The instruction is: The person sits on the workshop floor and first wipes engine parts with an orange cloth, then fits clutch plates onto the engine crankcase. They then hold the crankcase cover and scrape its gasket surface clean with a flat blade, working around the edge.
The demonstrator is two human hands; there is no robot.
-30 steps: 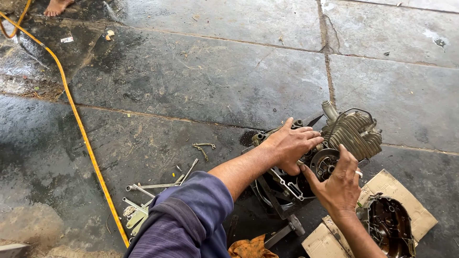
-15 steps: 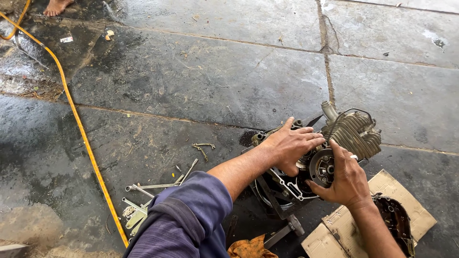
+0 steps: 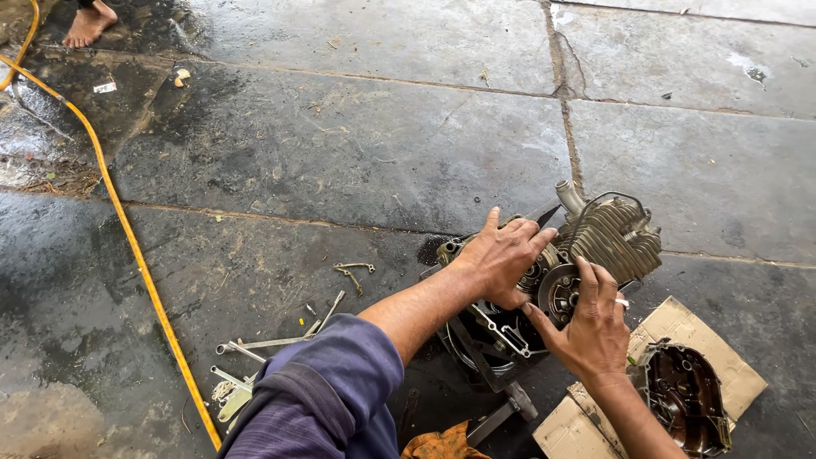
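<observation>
1. Two hands rest on the engine block (image 3: pixel 544 289), which lies on the wet stone floor (image 3: pixel 340 153).
2. Left hand (image 3: pixel 503 259) lies palm-down on the casing, fingers spread.
3. Right hand (image 3: pixel 591 327) curls its fingers round the round rotor (image 3: pixel 563 293).
4. Just right of the grip, a dark engine cover (image 3: pixel 684 408) sits on cardboard (image 3: pixel 680 327).
5. Well left, wrenches (image 3: pixel 272 344) and a yellow hose (image 3: pixel 127 238).

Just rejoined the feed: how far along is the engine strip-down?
Done: a side cover is off, lying on cardboard. In hand: left hand and right hand both rest on the round part inside the open engine. Left: the finned cylinder is on; tools lie nearby.
</observation>
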